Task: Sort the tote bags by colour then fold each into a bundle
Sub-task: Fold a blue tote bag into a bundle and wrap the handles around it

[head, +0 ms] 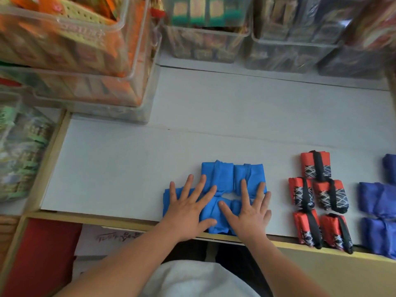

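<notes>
Several bright blue folded tote bundles [232, 175] lie grouped near the front edge of the grey table [120, 168]. My left hand [188, 207] lies flat with spread fingers on the left bundles. My right hand [249, 211] lies flat with spread fingers on the right bundles. To the right, several red bundles with black straps [319, 200] sit in rows. Dark blue bundles [378, 213] lie at the far right, partly cut off by the frame.
Stacked clear plastic bins with orange contents [85, 50] stand at the back left. More clear bins [278, 39] line the back edge. A bin of green packets [19, 151] sits beyond the table's left edge. A wooden rim [96, 219] borders the table front.
</notes>
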`<state>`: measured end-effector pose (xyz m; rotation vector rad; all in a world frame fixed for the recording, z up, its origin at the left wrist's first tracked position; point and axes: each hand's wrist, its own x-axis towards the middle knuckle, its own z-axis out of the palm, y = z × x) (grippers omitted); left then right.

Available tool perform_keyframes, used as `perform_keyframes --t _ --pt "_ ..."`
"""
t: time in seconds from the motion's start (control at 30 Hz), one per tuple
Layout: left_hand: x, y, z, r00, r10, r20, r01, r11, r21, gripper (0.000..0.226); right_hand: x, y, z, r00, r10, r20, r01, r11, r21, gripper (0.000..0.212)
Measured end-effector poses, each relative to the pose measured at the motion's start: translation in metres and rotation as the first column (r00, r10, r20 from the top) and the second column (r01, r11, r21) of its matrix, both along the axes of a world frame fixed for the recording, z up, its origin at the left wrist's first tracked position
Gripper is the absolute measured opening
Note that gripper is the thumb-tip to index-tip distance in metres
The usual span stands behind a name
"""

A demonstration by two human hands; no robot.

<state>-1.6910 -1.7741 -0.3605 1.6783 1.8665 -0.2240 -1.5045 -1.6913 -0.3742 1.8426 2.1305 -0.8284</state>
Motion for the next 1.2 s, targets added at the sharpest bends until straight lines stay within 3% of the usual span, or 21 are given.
perform_keyframes --t 0.13,0.3,0.43,0.53,0.63,0.73,0.83,0.93,1.07,1.13,1.2 --pt "-0.013 -0.009 -0.003 1.0 0.019 -0.004 -0.019 1.0 -0.002 0.09 -0.013 -0.002 0.001 0.999 0.0 -0.042 -0.002 0.999 -0.052 0.098" --pt "-0.02 -0.008 0.012 1.0 0.018 -0.025 -0.016 0.998 0.055 0.088 -0.014 0.003 0.018 0.988 -0.011 -0.157 0.0 0.998 -0.066 0.08" --pt "0.008 0.012 0.027 0.997 0.067 0.046 -0.077 0.964 0.255 0.08 0.029 0.018 0.043 0.941 -0.072 -0.329 0.082 0.996 0.017 0.067" --pt "0.052 0.03 0.034 0.997 0.017 0.077 -0.043 0.935 0.351 0.07 0.079 0.035 0.062 0.923 -0.149 -0.355 0.165 0.986 0.015 0.051" --pt "0.103 0.048 0.043 0.986 -0.033 0.164 -0.025 0.941 0.337 0.068 0.137 0.056 0.071 0.917 -0.17 -0.361 0.23 0.965 0.129 0.044" --pt "0.149 0.076 0.055 0.973 -0.078 0.217 0.031 0.977 0.213 0.073 0.195 0.078 0.074 0.909 -0.235 -0.345 0.294 0.947 0.13 0.046" --pt "0.191 0.117 0.058 0.971 -0.137 0.196 0.119 0.988 0.103 0.088 0.245 0.101 0.063 0.95 -0.12 -0.288 0.158 0.981 0.113 0.055" --pt "0.232 0.15 0.047 0.98 -0.143 0.138 0.137 0.989 0.051 0.105 0.279 0.119 0.042 0.958 0.156 -0.241 -0.135 0.986 0.102 0.068" --pt "0.27 0.159 0.025 0.996 -0.086 0.023 0.087 0.996 -0.033 0.111 0.31 0.134 0.007 0.824 0.554 -0.117 -0.529 0.827 0.191 0.069" --pt "0.274 0.156 0.022 0.999 -0.051 0.004 0.051 0.998 -0.026 0.109 0.318 0.135 -0.007 0.795 0.603 -0.064 -0.584 0.79 0.188 0.069" --pt "0.272 0.152 0.021 1.0 -0.027 0.013 0.027 0.999 -0.027 0.108 0.317 0.13 -0.012 0.822 0.563 -0.078 -0.543 0.819 0.187 0.07"
